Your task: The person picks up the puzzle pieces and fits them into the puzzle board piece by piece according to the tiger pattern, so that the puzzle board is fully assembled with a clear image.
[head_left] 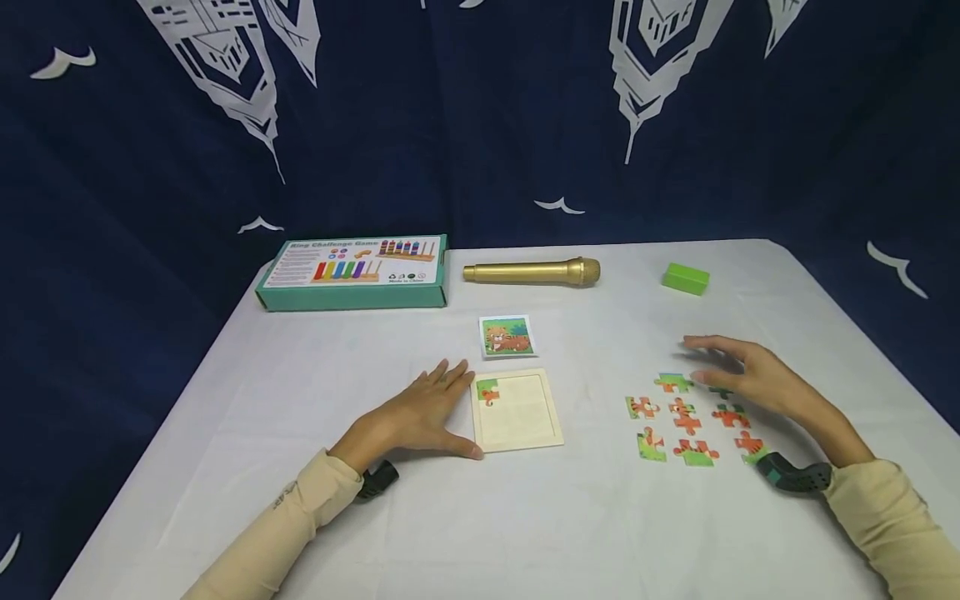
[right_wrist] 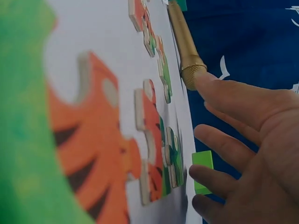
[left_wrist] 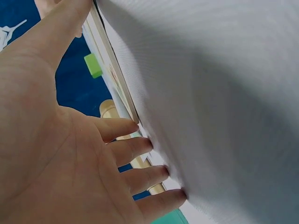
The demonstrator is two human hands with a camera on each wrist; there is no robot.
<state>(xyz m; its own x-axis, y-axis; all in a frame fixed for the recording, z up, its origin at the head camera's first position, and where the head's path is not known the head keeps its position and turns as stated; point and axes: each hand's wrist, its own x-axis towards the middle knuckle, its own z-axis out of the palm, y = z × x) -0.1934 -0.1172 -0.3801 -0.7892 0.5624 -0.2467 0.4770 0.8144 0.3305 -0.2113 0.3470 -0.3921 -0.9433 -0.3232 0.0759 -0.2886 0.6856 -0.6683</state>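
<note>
My left hand (head_left: 427, 412) lies with its fingers spread along the left edge of a square wooden puzzle tray (head_left: 525, 417). In the left wrist view, the thumb and index fingertip meet the tray's edge, and the other fingertips rest on the cloth. One green and orange puzzle piece (head_left: 487, 392) sits in the tray's upper left corner. My right hand (head_left: 757, 379) hovers, loosely bent and holding nothing, over the far right of several loose tiger puzzle pieces (head_left: 684, 416). It partly hides a green piece (head_left: 721, 392). A striped piece (right_wrist: 93, 135) looms large in the right wrist view.
Behind the tray lies a tiger picture card (head_left: 507, 337). Farther back are a Ring Challenge Game box (head_left: 352, 273), a gold microphone (head_left: 528, 272) and a green block (head_left: 686, 279). A white cloth (head_left: 465, 533) covers the table, and a dark blue patterned curtain (head_left: 450, 108) hangs behind.
</note>
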